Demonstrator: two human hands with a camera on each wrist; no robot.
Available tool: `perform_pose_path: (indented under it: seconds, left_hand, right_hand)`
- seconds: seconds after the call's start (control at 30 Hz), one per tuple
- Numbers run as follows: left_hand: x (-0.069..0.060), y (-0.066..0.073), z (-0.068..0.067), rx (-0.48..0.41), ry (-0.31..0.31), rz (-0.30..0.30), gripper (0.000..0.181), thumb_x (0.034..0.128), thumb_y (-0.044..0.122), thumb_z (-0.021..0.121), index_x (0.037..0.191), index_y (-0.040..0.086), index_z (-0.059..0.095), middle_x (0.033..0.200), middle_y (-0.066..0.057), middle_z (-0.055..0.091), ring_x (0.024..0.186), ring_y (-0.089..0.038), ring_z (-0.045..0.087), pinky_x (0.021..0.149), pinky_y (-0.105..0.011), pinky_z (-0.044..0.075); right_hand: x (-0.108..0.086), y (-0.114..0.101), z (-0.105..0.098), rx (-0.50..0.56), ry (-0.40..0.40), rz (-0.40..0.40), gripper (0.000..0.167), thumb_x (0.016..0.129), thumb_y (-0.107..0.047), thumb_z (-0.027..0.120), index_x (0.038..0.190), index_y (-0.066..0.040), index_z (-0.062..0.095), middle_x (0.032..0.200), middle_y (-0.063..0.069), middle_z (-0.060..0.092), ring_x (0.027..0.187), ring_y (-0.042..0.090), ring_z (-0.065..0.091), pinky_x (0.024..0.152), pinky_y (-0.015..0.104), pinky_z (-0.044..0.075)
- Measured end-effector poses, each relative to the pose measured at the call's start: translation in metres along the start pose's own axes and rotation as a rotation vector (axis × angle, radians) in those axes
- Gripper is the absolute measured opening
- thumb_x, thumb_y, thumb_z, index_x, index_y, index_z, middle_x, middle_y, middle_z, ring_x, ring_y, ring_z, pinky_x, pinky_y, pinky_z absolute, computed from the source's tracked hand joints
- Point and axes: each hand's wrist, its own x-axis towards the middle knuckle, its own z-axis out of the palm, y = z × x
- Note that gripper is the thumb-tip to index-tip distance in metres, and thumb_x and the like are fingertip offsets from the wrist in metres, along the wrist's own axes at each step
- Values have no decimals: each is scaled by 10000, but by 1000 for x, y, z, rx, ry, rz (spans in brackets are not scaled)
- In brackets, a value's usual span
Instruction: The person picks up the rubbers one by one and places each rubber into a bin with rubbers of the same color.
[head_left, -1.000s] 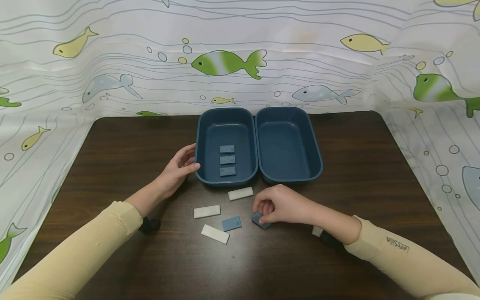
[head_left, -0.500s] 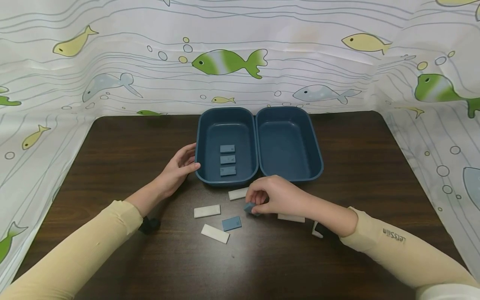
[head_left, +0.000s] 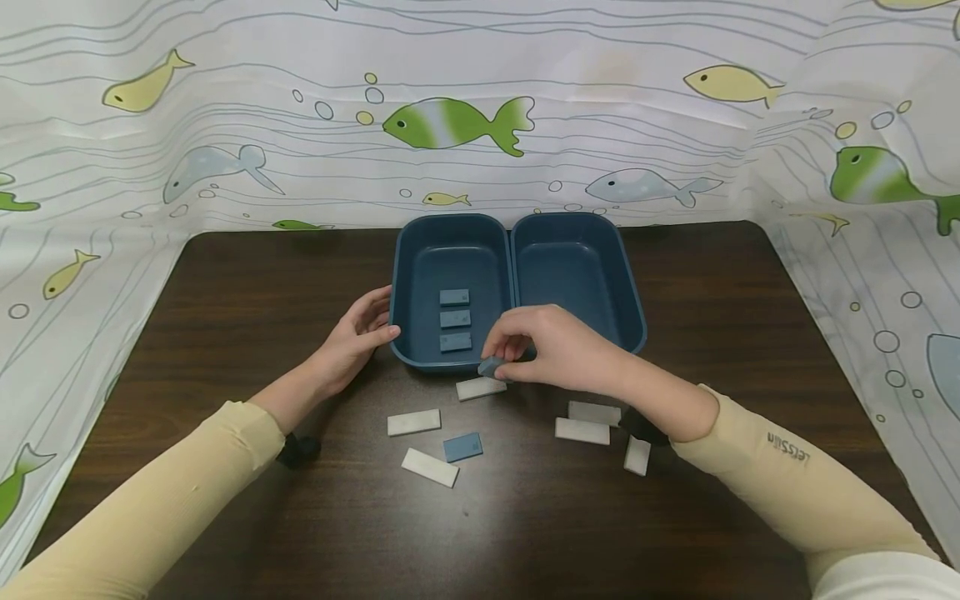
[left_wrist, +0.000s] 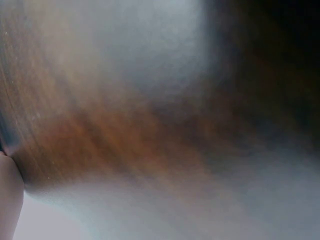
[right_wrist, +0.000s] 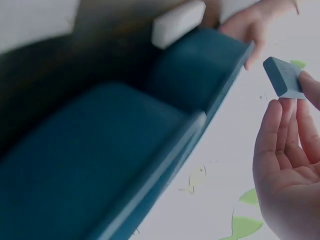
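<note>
Block (head_left: 491, 367) (in right hand (head_left: 558, 346)) nearer left tray (head_left: 455, 265)

The desk (head_left: 262, 292) before me is dark brown, grained like wood, its far corners rounded. Past the far edge a white sheet (head_left: 600, 50) rises like a wall and wraps round by the left and right edges, creased in places. Wavy lines and bubbles (head_left: 364, 117) cover it, with a green fish (head_left: 442, 125) above mid-edge and a yellow fish (head_left: 731, 83) above the far right corner. Soft glare (head_left: 517, 508) lights the wood.
</note>
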Motion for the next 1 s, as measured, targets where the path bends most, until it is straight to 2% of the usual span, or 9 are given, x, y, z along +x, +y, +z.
perform_pose_path:
  seconds: [0.13, 0.3, 0.7, 1.0]
  left_hand:
    - [0, 1, 1, 0, 0, 6, 687, 1063, 26, 555, 1667, 66, 232, 1687, -201, 280, 1362, -113, 465, 1096, -163, 403]
    - [0, 2, 1, 4, 0, 3, 680, 1067, 31, 555, 1667, 72, 236, 1685, -198, 282, 1363, -113, 464, 1093, -159, 408]
    - [-1, 3, 1, 27, 4, -12, 685, 1074, 64, 571, 1669, 73, 231, 1691, -199, 279, 1381, -135, 446, 1083, -148, 410]
    - [-1, 2, 1, 15, 4, -1, 685, 1070, 49, 572, 1667, 69, 236, 1683, -196, 287, 1362, -115, 463, 1086, -152, 414]
  right_hand:
    - [7, 1, -11, -9, 45, 3, 218, 876, -56, 866, 1071, -108, 783, 1008, 9, 764, 876, 112, 680, 814, 286, 608]
    - [18, 2, -23, -4, 67, 16, 223, 878, -36, 859, 1082, -82, 780, 1017, 43, 770, 886, 153, 685, 846, 376, 630]
    - [45, 5, -40, -26, 51, 60, 202, 916, -34, 821, 1112, -47, 773, 1061, 93, 763, 929, 217, 691, 902, 411, 610]
    - [62, 11, -50, -46, 29, 96, 184, 941, -55, 801, 1122, -58, 772, 1100, 102, 759, 977, 239, 692, 938, 384, 589]
